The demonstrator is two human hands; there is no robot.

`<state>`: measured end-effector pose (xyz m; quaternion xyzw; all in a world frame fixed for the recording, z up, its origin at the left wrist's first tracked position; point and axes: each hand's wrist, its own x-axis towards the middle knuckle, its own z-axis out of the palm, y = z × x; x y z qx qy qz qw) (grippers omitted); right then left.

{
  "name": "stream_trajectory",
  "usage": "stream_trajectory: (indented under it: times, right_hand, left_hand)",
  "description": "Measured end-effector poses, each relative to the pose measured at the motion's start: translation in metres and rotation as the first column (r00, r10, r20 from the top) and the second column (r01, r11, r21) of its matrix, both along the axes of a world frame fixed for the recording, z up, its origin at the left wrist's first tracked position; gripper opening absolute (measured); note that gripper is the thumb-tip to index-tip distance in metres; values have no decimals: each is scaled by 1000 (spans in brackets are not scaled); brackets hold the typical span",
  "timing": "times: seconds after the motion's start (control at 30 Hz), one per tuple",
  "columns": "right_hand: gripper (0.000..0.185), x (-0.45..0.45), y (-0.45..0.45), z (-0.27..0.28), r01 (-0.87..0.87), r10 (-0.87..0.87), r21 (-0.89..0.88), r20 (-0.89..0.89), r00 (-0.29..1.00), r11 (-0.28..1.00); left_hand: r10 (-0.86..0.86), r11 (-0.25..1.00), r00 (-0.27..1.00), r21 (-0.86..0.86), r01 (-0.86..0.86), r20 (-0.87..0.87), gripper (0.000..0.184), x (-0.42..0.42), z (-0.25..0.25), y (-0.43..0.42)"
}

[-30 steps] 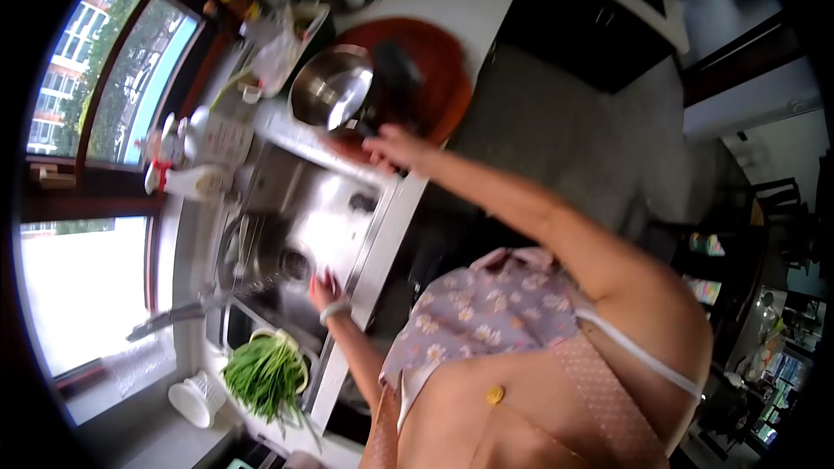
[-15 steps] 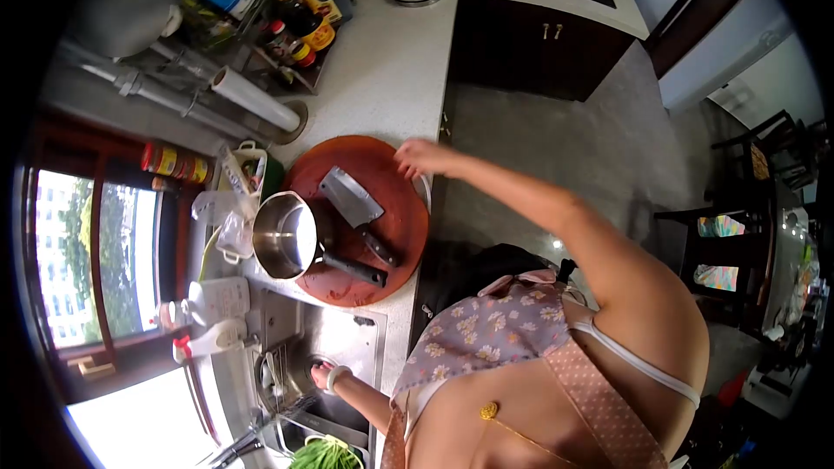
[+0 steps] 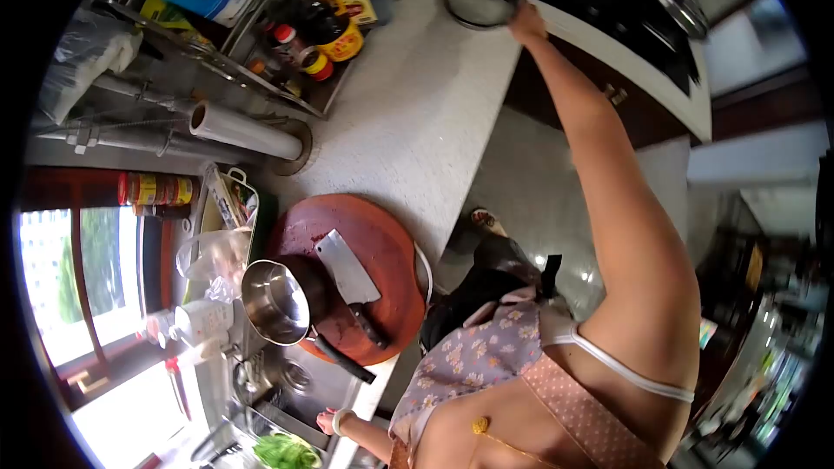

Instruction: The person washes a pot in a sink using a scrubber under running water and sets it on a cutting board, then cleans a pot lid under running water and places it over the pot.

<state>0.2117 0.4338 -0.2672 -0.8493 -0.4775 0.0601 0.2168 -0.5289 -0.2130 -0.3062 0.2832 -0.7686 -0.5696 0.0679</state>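
Observation:
My right hand [image 3: 527,24] reaches far out over the counter. Its fingers close on the near rim of a round glass lid [image 3: 478,5], beside the stove. Low in the view, my left hand [image 3: 327,421], with a pale bracelet at the wrist, is by the front edge of the sink [image 3: 323,380]. Its fingers look curled, and no object shows in them. Between the hands, a cleaver [image 3: 347,267] lies on a round reddish-brown cutting board [image 3: 393,247]. A steel saucepan [image 3: 276,302] with a black handle stands over the board's left part.
Sauce bottles [image 3: 317,26] stand on a rack at the upper left. A paper roll [image 3: 243,132] and a green-sided bin [image 3: 265,208] are along the wall. A black stove [image 3: 599,9] is past the lid. Green vegetables [image 3: 287,452] lie beside the sink.
My right hand has left the cutting board's edge and moved up and away to the glass lid, closing on its rim. The view has turned. My left hand stays around the sink.

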Motion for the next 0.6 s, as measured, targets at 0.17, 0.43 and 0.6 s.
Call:
stream_trajectory:
  times: [0.17,0.43,0.6]
  right_hand:
    - [65,61,109,-36,-205,237,-120,432,870,971]
    - [48,83,125,-57,-320,386,-226,386,838,920]
    - [50,53,84,-36,-359,407,-195,367,836,913]
  left_hand:
    - [4,994,1000,105,-6,19,22,95,20,-31]
    - [210,957,957,243,-160,-199,26,167,51,-41]
    - [210,946,954,289,-145,-212,31,193,76,-26]
